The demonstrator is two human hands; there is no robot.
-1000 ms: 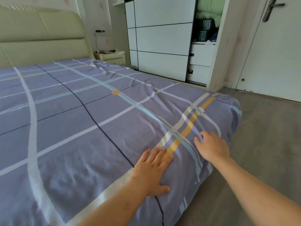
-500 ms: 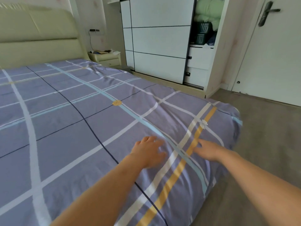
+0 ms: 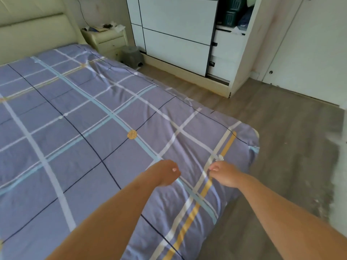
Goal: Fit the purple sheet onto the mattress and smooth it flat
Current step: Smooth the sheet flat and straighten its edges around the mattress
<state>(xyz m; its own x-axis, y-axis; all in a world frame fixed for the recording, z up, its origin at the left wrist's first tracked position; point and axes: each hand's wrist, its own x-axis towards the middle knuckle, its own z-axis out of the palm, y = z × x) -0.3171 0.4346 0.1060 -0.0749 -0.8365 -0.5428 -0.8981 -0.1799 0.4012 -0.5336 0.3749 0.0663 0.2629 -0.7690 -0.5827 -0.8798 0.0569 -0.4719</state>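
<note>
The purple sheet [image 3: 78,139] is lying spread across the whole top of the mattress, which is hidden beneath it, and is draping over the near corner [image 3: 250,141] toward the floor [image 3: 293,151]. The left hand [image 3: 163,174] and the right hand [image 3: 225,175] are sitting close together at the cloth just inside that corner. Both are showing fingers curled inward; whether either is pinching fabric or is merely clenched cannot be told from this view. Creases [image 3: 97,68] are showing at the far corner beside the nightstand [image 3: 107,40], so the smoothing is judged incomplete. The main hazard is uneven tension: if both hands are gripping and pulling from two points this near each other, a ridge is likely to form between them instead of flattening. A hard pull toward the near corner is also risking dragging the far edge off the mattress and deepening those creases. The corner drape is looking loose, so it is liable to ride back up unless it is tucked.
</note>
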